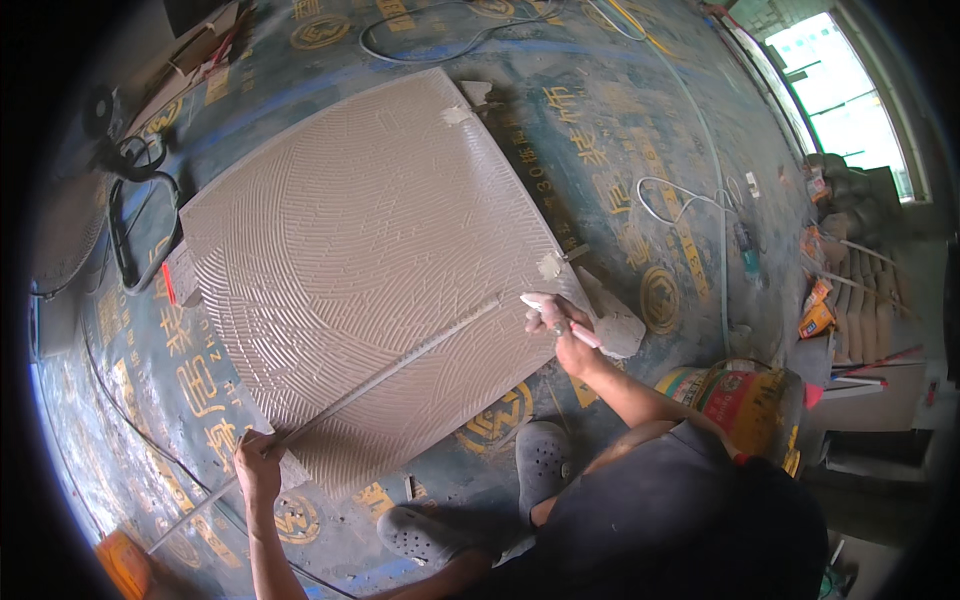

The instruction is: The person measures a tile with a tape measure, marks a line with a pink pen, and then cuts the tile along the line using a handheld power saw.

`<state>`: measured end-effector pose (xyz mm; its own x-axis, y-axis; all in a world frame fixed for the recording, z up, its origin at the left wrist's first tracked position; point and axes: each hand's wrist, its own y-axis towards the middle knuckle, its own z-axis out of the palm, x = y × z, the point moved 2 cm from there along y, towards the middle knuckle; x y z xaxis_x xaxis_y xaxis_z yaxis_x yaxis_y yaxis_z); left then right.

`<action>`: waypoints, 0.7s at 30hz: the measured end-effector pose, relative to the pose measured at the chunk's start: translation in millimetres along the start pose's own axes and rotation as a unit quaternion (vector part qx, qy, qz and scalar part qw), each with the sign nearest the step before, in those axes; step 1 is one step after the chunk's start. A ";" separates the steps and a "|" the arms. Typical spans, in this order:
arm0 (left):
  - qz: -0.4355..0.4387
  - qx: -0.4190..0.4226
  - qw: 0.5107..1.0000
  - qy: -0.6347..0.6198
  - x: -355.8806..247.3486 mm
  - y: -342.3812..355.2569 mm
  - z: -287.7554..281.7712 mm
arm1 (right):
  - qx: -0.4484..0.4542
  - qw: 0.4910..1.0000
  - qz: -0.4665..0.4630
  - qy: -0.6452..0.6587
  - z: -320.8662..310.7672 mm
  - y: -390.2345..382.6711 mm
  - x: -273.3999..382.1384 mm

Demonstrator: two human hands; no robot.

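Note:
A large square tile [340, 220] lies before me, its face coated in grey adhesive combed into curved ridges. My left hand [258, 460] is closed on a long thin metal strip [390, 363] at the tile's lower-left edge; the strip runs diagonally across the ridges and also out past the hand over the floor. Near the tile's right edge and the strip's upper end, my right hand [555, 325] is closed on a small pink-handled tool [583, 335] with a whitish part at its front. Whether that hand touches the adhesive, I cannot tell.
Black hoses [150, 270] lie at left, an orange bucket [125, 560] at lower left. A large yellow-and-red bucket [740, 405] stands by my right arm. Looped cables [680, 200] and a teal power tool [748, 250] lie right, with stacked bags [865, 310] beyond. My feet are below the tile.

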<state>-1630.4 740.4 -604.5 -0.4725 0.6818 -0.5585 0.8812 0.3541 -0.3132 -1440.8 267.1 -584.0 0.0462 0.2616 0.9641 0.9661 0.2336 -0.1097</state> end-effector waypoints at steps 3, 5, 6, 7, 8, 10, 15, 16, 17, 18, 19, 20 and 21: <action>-0.028 0.005 1.000 0.011 1.4 -1.1 -3.2 | -0.005 0.990 -0.041 -0.132 4.6 -0.4 -3.6; -0.027 0.003 1.000 0.013 3.7 -1.9 -4.5 | 0.005 0.987 -0.077 -0.140 10.3 -1.9 -0.3; -0.026 0.001 1.000 0.014 3.8 -1.6 -3.6 | 0.004 0.987 -0.075 -0.142 9.9 -2.2 -1.6; -0.025 0.003 1.000 0.014 3.6 -0.8 -2.8 | 0.012 0.982 -0.092 -0.165 9.8 -2.3 -3.1; -0.025 0.003 1.000 0.009 3.4 -0.1 -2.3 | 0.021 0.976 -0.108 -0.187 10.1 -2.1 -3.9; -0.026 0.007 1.000 0.007 4.8 0.2 -1.3 | 0.022 0.978 -0.097 -0.182 12.1 -1.1 0.0; -0.032 0.000 0.999 -0.004 5.9 -0.2 -0.9 | 0.040 0.958 -0.160 -0.234 16.0 3.8 -1.4; -0.032 0.001 0.999 -0.003 4.9 -0.3 -1.1 | 0.039 0.958 -0.159 -0.233 15.5 4.1 -0.5; -0.033 0.002 0.999 -0.002 3.3 -0.3 -1.3 | 0.050 0.960 -0.148 -0.234 14.6 4.1 0.9; -0.034 0.003 0.999 -0.001 1.5 -0.6 -1.3 | 0.062 0.960 -0.137 -0.235 13.9 3.9 2.3; -0.034 0.004 0.999 0.000 -0.2 -1.1 -1.2 | 0.062 0.961 -0.137 -0.234 13.3 3.1 2.9; -0.036 0.001 0.999 0.008 -2.0 -1.7 -1.2 | 0.061 0.959 -0.140 -0.238 12.9 2.1 3.5; -0.036 -0.002 0.999 0.016 -3.6 -2.4 -1.1 | 0.060 0.958 -0.145 -0.242 12.2 1.1 3.7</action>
<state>-1630.7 737.7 -600.9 -0.5347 0.6738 -0.5100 0.8446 0.4063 -0.3487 -1442.7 279.7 -583.4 -0.3700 0.5661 0.7367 0.8832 0.4604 0.0897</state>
